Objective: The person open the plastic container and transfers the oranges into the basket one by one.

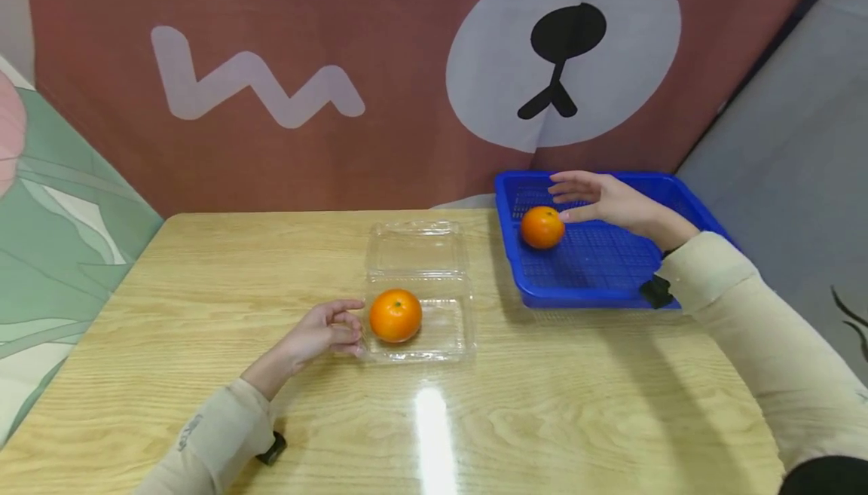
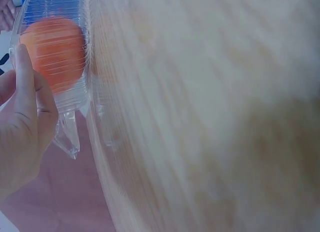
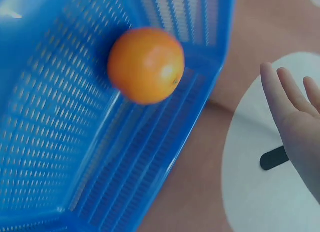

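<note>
My left hand [image 1: 324,333] is at the left side of a clear plastic clamshell box [image 1: 444,329], its fingertips touching the edge. The box lies with its lid folded back, and an orange [image 1: 396,316] sits in its left part. In the left wrist view that orange [image 2: 55,54] shows through the ribbed wall, with a straight finger [image 2: 25,81] against it. Above the blue basket [image 1: 590,300], my right hand [image 1: 613,205] is spread and holds nothing. Close to its thumb is a second orange [image 1: 542,227] in the basket's left part; the right wrist view shows this orange [image 3: 146,65] apart from the fingers.
The wooden table [image 1: 203,276] bears the box near its middle and the basket at the back right. A brown cloth [image 1: 305,163] with a cartoon face hangs behind the table. A grey surface [image 1: 780,156] rises on the right.
</note>
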A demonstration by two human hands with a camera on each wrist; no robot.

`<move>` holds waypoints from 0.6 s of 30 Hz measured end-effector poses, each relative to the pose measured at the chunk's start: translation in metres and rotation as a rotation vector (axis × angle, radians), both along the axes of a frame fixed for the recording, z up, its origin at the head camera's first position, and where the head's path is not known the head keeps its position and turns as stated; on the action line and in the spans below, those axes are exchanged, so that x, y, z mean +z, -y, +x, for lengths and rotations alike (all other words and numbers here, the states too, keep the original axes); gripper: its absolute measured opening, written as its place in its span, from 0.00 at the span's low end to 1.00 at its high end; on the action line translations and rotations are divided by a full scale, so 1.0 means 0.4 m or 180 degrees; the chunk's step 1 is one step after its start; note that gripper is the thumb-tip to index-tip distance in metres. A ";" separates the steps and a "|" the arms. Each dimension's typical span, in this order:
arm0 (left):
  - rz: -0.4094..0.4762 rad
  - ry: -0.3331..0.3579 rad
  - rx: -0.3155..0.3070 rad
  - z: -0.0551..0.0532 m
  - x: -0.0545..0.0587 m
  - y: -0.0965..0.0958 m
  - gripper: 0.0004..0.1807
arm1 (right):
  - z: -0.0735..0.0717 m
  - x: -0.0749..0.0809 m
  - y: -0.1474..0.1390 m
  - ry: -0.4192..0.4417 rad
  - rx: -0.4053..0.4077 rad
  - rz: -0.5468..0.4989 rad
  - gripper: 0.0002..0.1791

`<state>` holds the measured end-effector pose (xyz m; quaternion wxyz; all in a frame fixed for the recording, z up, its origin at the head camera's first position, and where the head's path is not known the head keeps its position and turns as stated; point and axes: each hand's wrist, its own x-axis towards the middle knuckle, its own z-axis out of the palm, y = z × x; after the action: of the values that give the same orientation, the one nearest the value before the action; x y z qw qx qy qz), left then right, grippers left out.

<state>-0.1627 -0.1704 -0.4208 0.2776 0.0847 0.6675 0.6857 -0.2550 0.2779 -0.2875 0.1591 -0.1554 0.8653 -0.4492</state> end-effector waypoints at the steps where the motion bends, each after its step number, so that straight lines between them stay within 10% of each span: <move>1: 0.0006 -0.0012 -0.0010 0.001 0.000 0.000 0.33 | 0.009 -0.001 0.006 -0.0009 0.0014 -0.0032 0.35; 18: -0.0035 0.0003 0.0061 0.004 0.003 -0.002 0.33 | 0.133 -0.038 0.105 -0.0043 0.0866 -0.0816 0.37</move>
<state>-0.1611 -0.1694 -0.4194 0.2718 0.0765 0.6720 0.6846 -0.2017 0.2360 -0.3026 0.1915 -0.2930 0.7730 -0.5291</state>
